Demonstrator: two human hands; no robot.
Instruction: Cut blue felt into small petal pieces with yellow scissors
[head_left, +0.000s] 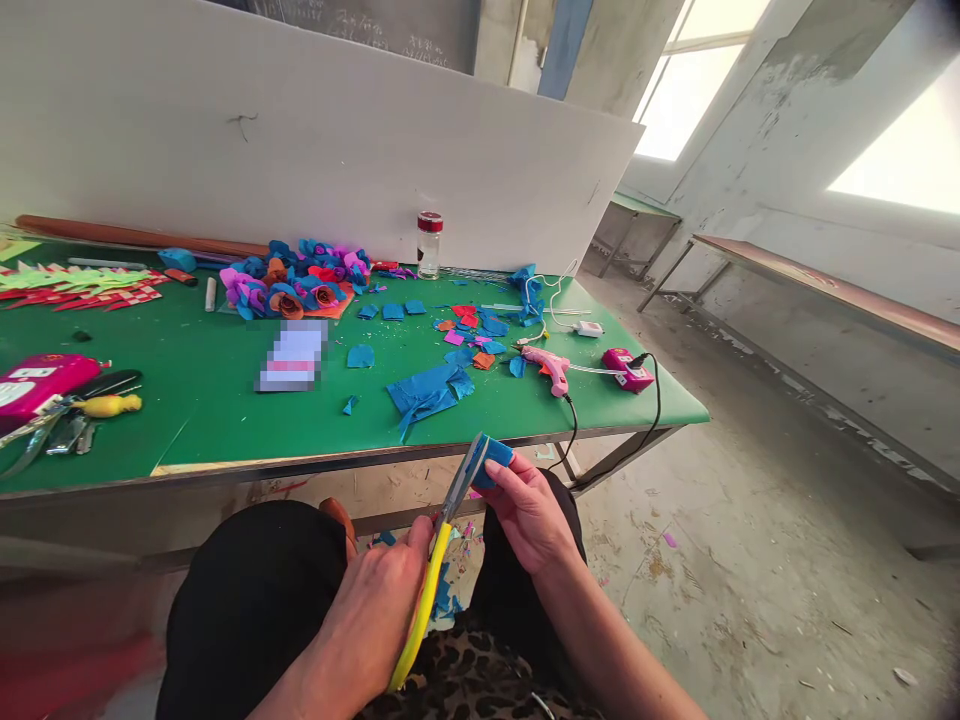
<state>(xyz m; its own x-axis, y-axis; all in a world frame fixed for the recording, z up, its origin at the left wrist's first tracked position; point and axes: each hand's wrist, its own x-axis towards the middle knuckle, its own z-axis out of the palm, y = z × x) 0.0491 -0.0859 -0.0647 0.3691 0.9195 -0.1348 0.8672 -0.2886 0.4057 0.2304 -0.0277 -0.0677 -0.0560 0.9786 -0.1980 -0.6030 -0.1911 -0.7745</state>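
A pair of scissors with yellow handles is gripped in my left hand, blades pointing up and away from me. Between the fingers of my right hand is a small piece of blue paper, pinched by thumb and fingers. The scissor blades lie across the left edge of this paper, above my lap and just before the table's near edge. How far the blades are parted is hard to make out.
On the green table lie paper flowers, a larger blue sheet, several scraps, a pink glue gun, a power socket with cords, a jar and pliers. A white board stands behind.
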